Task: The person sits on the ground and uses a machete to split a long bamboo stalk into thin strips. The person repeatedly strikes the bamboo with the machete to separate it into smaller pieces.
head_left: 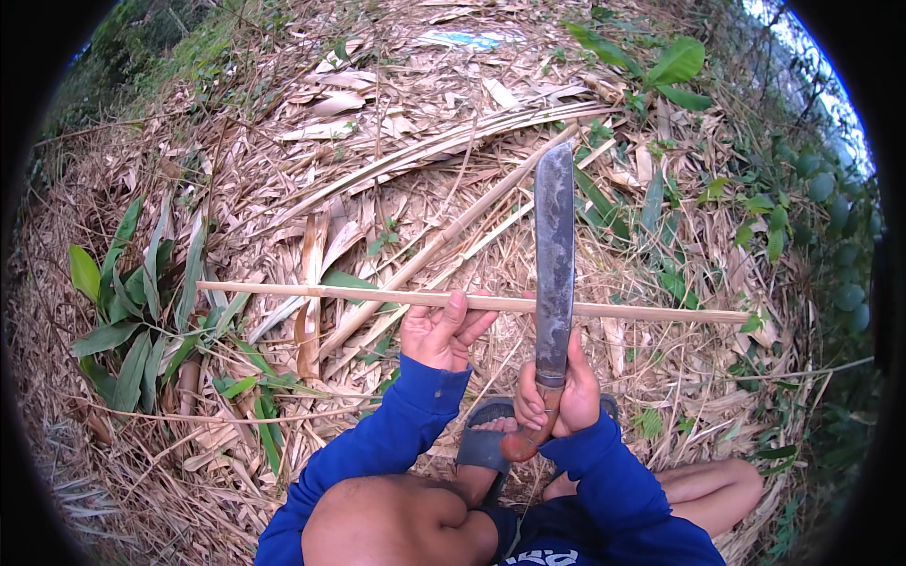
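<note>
A long, pale bamboo strip (368,294) lies crosswise in front of me. My left hand (444,332) grips it near its middle, thumb on top and fingers beneath. My right hand (566,391) is wrapped round the reddish-brown wooden handle of a machete (554,245). Its dark, stained blade points away from me and crosses over the strip to the right of my left hand. Whether the blade touches the strip, I cannot tell. The strip's right end reaches well past the blade.
Dry leaves and husks cover the ground. Beyond the strip, a thicker bamboo pole (453,231) lies diagonally, near several long split strips (425,151). Green leafy plants (142,321) grow at the left, others (675,71) at the far right. My sandalled foot (486,439) is below my hands.
</note>
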`<state>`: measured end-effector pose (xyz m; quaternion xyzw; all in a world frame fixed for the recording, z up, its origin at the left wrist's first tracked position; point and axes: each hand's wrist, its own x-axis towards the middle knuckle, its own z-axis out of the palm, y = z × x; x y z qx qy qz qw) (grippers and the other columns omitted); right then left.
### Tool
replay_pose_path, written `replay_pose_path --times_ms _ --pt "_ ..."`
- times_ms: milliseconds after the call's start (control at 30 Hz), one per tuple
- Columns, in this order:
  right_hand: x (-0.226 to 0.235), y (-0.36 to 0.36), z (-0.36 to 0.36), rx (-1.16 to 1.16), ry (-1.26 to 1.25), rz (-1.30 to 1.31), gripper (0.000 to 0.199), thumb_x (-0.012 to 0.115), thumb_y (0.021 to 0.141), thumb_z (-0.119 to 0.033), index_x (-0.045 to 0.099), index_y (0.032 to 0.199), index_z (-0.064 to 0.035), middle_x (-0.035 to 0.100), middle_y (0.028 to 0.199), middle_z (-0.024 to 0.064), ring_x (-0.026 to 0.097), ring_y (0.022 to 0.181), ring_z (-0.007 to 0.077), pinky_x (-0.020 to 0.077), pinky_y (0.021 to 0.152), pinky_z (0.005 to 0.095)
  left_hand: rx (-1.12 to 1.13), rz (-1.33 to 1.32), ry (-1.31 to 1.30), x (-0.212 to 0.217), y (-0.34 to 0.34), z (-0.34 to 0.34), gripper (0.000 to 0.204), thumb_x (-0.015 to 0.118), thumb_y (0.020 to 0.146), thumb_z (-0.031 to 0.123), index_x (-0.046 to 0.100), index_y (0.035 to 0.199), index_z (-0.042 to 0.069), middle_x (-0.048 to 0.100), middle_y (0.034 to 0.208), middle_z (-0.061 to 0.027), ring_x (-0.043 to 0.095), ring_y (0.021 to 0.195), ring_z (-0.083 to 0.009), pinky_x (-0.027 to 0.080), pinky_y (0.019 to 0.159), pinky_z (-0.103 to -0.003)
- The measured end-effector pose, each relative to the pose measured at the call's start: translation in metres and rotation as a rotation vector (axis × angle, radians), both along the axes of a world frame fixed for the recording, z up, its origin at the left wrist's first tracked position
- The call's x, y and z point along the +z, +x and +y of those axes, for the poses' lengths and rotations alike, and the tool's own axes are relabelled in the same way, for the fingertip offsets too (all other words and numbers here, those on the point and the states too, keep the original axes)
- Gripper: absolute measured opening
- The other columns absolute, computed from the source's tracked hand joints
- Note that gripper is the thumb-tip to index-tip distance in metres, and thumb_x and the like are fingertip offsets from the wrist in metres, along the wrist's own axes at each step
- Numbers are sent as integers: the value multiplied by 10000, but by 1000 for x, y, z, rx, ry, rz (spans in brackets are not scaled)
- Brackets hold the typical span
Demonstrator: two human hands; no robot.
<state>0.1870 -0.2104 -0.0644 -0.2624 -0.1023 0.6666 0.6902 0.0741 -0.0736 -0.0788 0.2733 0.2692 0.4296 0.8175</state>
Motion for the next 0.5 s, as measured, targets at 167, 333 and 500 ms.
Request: replay_pose_path --times_ms 167,333,500 --pt "-4 13 9 -77 30 103 599 146 980 -591 104 1502 -299 389 509 44 348 329 125 352 337 272 -313 72 -53 -22 -5 -13 173 602 927 124 594 1061 14 679 906 -131 687 804 -218 588 699 -310" --pt "-10 49 -8 -163 0 87 582 160 988 -575 146 1497 -293 366 502 30 315 321 110 326 314 258 -539 733 951 29 -44 -21 335 698 845 126 579 1113 -36 653 881 -137 647 762 -197 506 682 -262" --pt "-16 82 -27 -134 21 49 599 167 988 -577 129 1504 -276 362 486 26 347 318 112 337 311 264 -361 938 1753 1 -44 33 360 701 821 245 607 1082 15 629 940 -175 621 838 -319 488 716 -381"
